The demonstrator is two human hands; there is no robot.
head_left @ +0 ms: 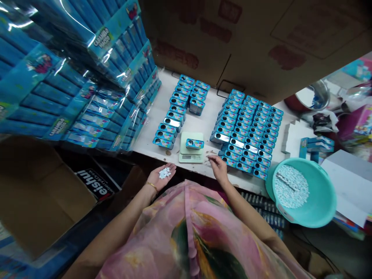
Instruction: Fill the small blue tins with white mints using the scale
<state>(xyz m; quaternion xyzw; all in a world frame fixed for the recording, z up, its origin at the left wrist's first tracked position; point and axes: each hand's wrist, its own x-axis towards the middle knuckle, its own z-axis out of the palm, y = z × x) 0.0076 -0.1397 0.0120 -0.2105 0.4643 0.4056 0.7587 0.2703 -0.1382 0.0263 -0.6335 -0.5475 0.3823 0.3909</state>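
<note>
My left hand (162, 175) is palm up with a small pile of white pieces (164, 173) lying in it. At the table's front edge, my right hand (218, 167) has its fingers bent together beside a scale; whether they pinch anything is too small to tell. On the pale green scale (191, 157) stands one blue box (194, 144) with a round hole in its top. Rows of similar blue boxes (163, 135) stand left of the scale, and a larger block of them (238, 135) is on its right.
A turquoise basin (322, 193) with many white pieces stands at the right. Wrapped blue packs (95, 77) are stacked at the left, above an open carton (37, 193). A big cardboard box (255, 46) borders the table's back.
</note>
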